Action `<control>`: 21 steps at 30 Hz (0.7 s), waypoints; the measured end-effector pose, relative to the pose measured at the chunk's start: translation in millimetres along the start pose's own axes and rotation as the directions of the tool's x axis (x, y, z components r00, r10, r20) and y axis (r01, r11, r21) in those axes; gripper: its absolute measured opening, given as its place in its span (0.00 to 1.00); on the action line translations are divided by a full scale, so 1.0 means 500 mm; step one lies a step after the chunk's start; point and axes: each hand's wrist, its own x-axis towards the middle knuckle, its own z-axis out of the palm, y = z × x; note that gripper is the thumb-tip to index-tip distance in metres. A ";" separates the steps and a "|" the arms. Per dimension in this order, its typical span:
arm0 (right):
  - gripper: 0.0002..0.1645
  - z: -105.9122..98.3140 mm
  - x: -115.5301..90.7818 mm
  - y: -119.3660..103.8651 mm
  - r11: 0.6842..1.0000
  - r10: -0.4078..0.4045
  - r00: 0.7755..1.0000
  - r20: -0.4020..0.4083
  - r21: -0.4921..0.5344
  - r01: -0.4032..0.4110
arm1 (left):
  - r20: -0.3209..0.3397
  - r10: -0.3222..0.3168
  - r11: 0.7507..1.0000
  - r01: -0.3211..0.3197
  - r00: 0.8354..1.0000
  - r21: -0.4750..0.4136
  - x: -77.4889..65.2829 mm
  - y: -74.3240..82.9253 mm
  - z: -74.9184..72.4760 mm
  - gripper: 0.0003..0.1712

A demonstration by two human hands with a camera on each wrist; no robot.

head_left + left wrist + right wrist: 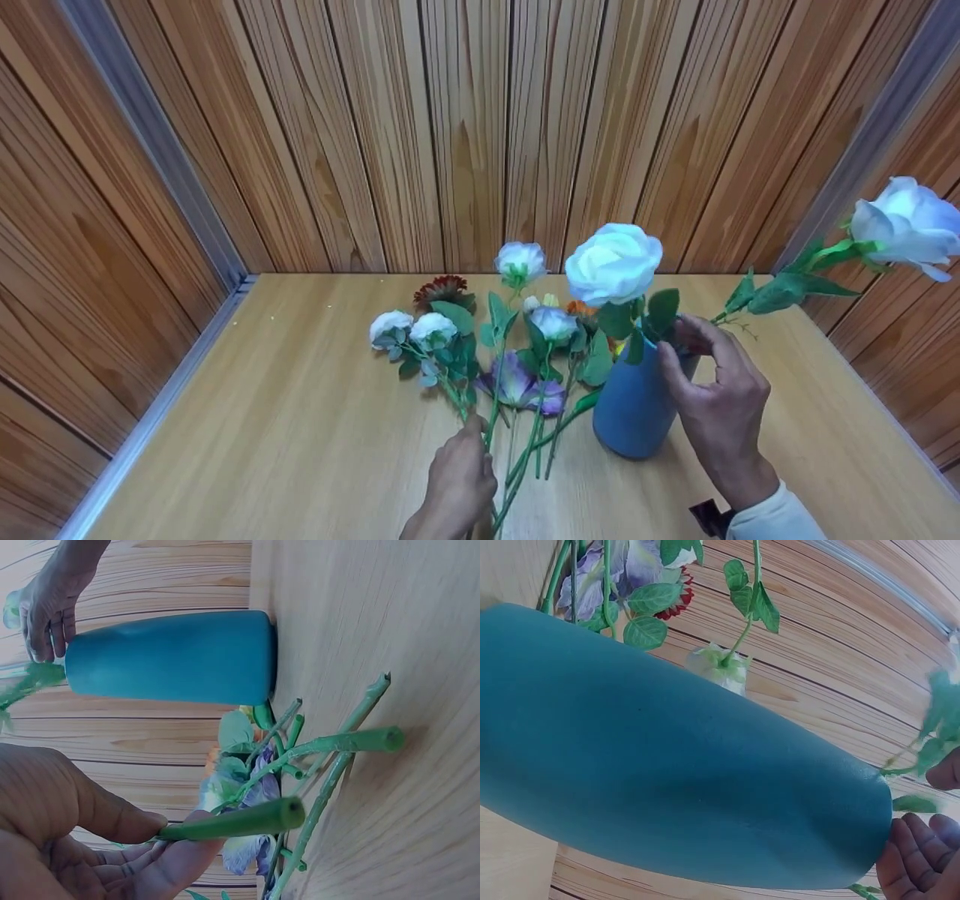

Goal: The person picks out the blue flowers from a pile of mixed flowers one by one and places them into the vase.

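A blue vase (636,405) stands upright on the table, holding a large white rose (615,264) and another white rose (909,225) that leans far right. My right hand (716,390) is at the vase's mouth, fingers touching the rim; in the right wrist view its thumb stays apart from the fingers (919,859), with leaves nearby. Left of the vase, my left hand (459,476) pinches a green stem (240,820) between thumb and finger, its cut end showing. That stem appears to lead up to a raised white rose (520,262).
Several artificial flowers lie on the table between the hands: small white blooms (433,331), a dark red flower (441,289), a purple flower (516,381) and a pale blue rose (553,324). Their stems cross toward the front. Wood-patterned panels (465,135) enclose the back and sides.
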 end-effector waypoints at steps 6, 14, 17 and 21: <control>0.25 -0.002 -0.006 -0.002 1.000 -0.015 1.000 -0.009 0.001 0.015 | 0.006 -0.032 0.999 0.032 0.999 -0.017 0.003 0.004 0.001 0.22; 0.21 0.002 -0.026 -0.012 0.995 -0.100 0.995 -0.013 0.029 0.100 | -0.062 0.069 0.997 -0.067 0.996 0.029 -0.006 -0.003 0.000 0.21; 0.21 0.006 -0.032 -0.017 0.993 -0.111 0.994 0.011 0.040 0.111 | -0.063 0.072 0.997 -0.070 0.995 0.028 -0.007 -0.002 -0.001 0.21; 0.22 0.012 -0.039 -0.022 0.991 -0.121 0.992 0.034 0.059 0.119 | -0.047 0.028 1.000 -0.028 0.998 0.002 -0.005 0.006 0.000 0.22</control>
